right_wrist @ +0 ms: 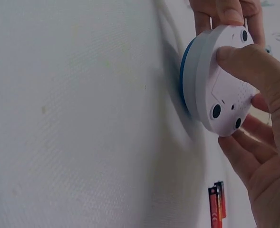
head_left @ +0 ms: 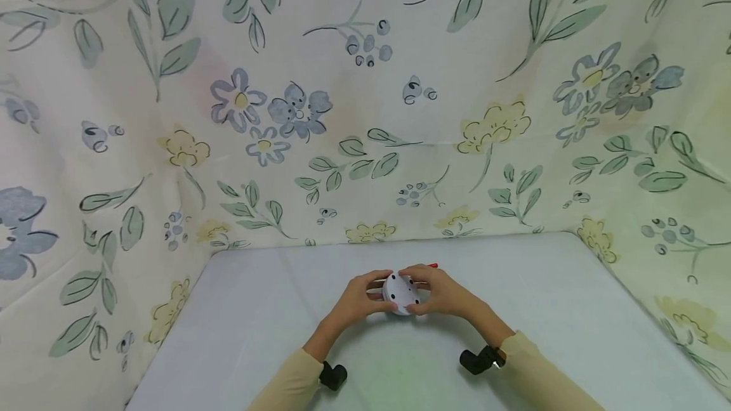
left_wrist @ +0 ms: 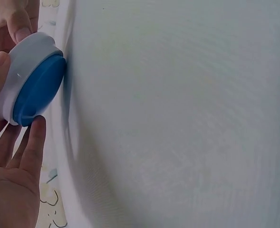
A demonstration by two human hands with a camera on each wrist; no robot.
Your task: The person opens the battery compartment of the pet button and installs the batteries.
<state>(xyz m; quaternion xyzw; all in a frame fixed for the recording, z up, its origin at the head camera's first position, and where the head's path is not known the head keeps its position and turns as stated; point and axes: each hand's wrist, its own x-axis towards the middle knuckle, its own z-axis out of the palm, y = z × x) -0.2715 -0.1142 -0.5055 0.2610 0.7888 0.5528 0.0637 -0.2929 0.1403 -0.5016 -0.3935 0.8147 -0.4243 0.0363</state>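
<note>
Both hands hold a round push-button buzzer (head_left: 401, 293) between them, just above the table. Its white underside, with several black feet, faces up in the head view. A blue dome (left_wrist: 40, 90) points down toward the tabletop in the left wrist view. My left hand (head_left: 360, 299) grips one side, thumb on the near edge and fingers on the far edge. On the other side my right hand (head_left: 442, 290) does the same. In the right wrist view its thumb lies across the white base (right_wrist: 227, 90), beside a battery cover outline, a screw hole and speaker holes.
Red and black batteries (right_wrist: 216, 204) lie on the table beyond the right hand; a red tip (head_left: 433, 266) of them shows in the head view. The white tabletop (head_left: 268, 309) ends at a floral cloth (head_left: 365, 113) hanging behind and at the sides.
</note>
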